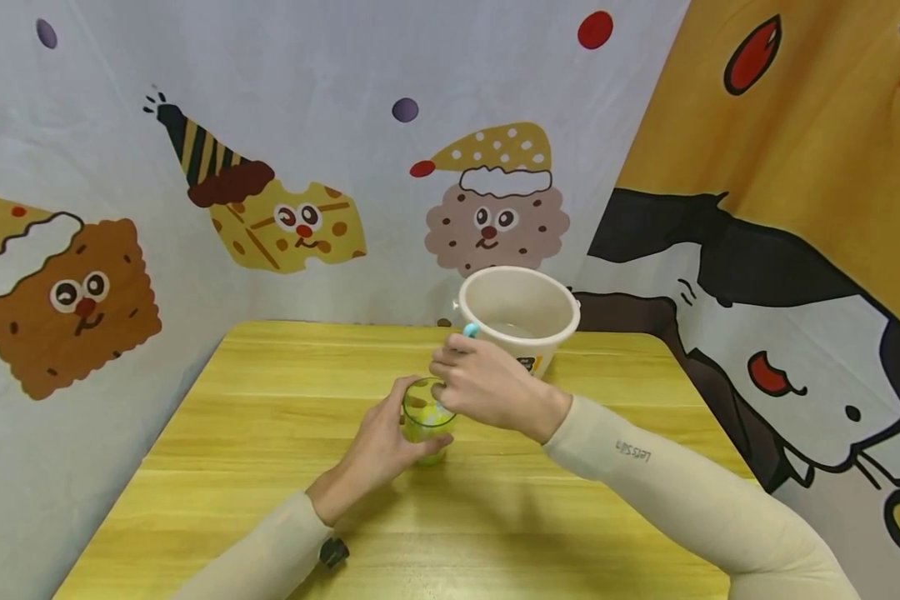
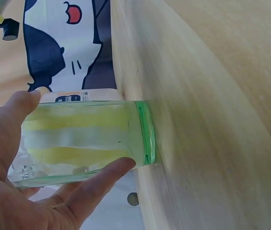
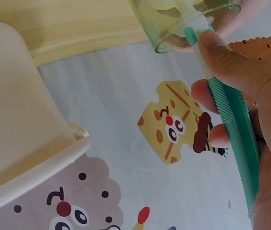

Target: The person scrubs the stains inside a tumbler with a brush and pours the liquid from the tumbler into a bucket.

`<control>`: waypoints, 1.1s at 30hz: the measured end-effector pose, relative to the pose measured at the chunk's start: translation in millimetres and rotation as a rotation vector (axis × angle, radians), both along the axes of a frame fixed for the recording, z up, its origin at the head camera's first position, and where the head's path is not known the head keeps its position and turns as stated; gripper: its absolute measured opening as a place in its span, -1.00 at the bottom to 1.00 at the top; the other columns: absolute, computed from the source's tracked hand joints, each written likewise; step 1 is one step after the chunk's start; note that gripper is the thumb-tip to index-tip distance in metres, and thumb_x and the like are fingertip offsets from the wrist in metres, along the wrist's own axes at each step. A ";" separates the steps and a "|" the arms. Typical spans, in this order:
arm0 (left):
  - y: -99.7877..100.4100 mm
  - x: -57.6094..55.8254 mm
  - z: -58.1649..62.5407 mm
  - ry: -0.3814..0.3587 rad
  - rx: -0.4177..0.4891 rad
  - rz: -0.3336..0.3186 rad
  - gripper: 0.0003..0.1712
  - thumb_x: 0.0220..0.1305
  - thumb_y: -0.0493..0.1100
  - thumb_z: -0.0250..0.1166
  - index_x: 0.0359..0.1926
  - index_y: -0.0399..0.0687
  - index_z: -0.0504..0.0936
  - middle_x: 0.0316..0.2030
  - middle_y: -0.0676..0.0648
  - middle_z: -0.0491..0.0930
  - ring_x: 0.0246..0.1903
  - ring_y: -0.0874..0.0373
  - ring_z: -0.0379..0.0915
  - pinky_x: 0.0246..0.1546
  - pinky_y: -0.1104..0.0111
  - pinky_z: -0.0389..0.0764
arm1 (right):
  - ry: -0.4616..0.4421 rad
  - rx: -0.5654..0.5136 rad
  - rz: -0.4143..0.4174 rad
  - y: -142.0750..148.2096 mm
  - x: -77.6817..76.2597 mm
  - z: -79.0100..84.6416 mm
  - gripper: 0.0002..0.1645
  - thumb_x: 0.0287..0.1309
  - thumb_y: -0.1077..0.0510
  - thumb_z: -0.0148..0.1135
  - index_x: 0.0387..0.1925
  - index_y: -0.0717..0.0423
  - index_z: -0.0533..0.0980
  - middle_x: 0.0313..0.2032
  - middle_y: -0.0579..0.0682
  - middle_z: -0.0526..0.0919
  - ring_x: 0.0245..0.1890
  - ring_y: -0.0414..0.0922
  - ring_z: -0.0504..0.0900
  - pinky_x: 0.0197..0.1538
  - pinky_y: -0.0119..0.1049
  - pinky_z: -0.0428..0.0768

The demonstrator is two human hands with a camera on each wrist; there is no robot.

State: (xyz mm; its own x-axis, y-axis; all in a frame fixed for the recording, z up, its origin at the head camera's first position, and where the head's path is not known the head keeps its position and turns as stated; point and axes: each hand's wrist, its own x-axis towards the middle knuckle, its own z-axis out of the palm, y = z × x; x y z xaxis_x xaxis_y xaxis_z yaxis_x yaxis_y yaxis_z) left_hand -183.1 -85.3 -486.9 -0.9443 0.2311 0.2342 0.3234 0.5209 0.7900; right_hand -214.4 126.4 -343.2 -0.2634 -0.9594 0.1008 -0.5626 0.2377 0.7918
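Observation:
My left hand (image 1: 382, 433) grips a drinking glass (image 2: 77, 139), clear with a green tint and marked with yellow and whitish bands. Its thumb and fingers lie on opposite sides of the glass, which stands roughly upright at the table surface. Over the mouth of the glass, my right hand (image 1: 487, 383) holds a slim tool with a teal plastic handle (image 3: 236, 129), ribbed along its sides. The tool's lower end reaches down into the glass, where its kind is hard to make out. The handle's top pokes out above the right hand in the head view.
A white bucket (image 1: 480, 287) stands at the table's back edge, just behind the right hand. A small dark object (image 1: 334, 552) shows by the left sleeve. The wooden table (image 1: 270, 392) meets a cartoon-printed curtain (image 1: 330, 75) behind it.

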 end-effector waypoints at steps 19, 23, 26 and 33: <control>1.1 1.6 3.2 -0.031 0.006 0.003 0.14 0.27 0.19 0.81 0.68 0.12 0.36 0.34 -0.15 0.76 0.20 -0.03 0.78 0.15 -0.01 0.90 | 0.030 -0.063 0.031 11.2 6.2 22.0 -0.89 0.28 -0.06 0.70 -0.20 -0.28 0.85 -0.10 -0.23 0.90 0.03 -0.13 0.69 0.34 -0.17 0.50; 0.9 0.4 3.0 -0.039 0.005 -0.009 0.12 0.29 0.17 0.81 0.68 0.16 0.35 0.38 -0.14 0.73 0.25 -0.03 0.77 0.19 0.02 0.90 | 0.026 -0.098 0.045 12.6 6.7 26.4 -0.90 0.30 -0.03 0.68 -0.21 -0.26 0.84 -0.09 -0.22 0.92 0.07 -0.12 0.72 0.39 -0.16 0.52; 0.9 0.0 2.8 -0.049 0.005 -0.010 0.12 0.29 0.16 0.81 0.68 0.18 0.35 0.38 -0.12 0.73 0.27 -0.01 0.76 0.23 0.01 0.90 | 0.030 -0.118 0.052 13.8 8.2 30.0 -0.88 0.30 -0.01 0.68 -0.20 -0.24 0.82 -0.07 -0.21 0.93 0.10 -0.10 0.73 0.41 -0.14 0.53; 1.4 0.3 1.3 -0.031 0.013 -0.009 0.09 0.29 0.17 0.81 0.65 0.16 0.37 0.34 -0.12 0.75 0.22 0.01 0.79 0.22 -0.02 0.91 | 0.047 -0.153 0.048 17.5 10.1 33.7 -0.84 0.22 0.07 0.68 -0.25 -0.21 0.78 -0.06 -0.21 0.94 0.11 -0.11 0.74 0.37 -0.15 0.53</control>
